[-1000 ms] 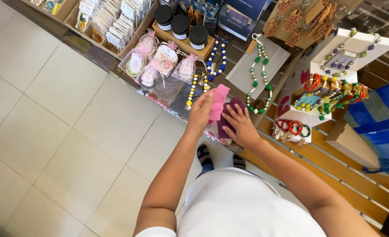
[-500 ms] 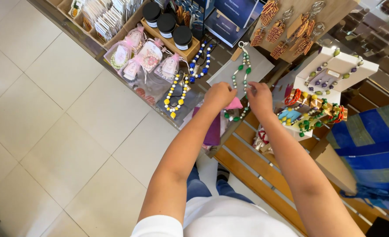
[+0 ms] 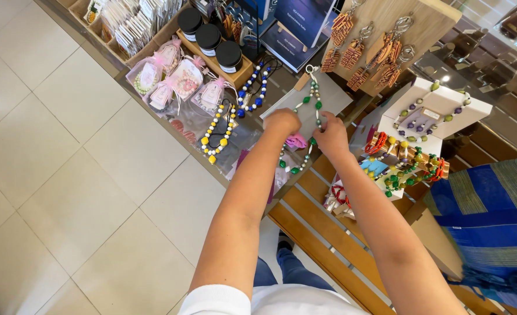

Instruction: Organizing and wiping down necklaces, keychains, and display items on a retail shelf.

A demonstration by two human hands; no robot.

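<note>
A beaded necklace is laid on a display card between both hands. Three lidded jars are set to its left, keychains behind it.

White short sleeves, seemingly blue jeans

Glass counter (transparent) bearing bead necklaces, black-lidded jars

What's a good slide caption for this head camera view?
Both hands, left hand and right hand, on a green and white beaded necklace lying on a grey display card at a craft stall.
</note>
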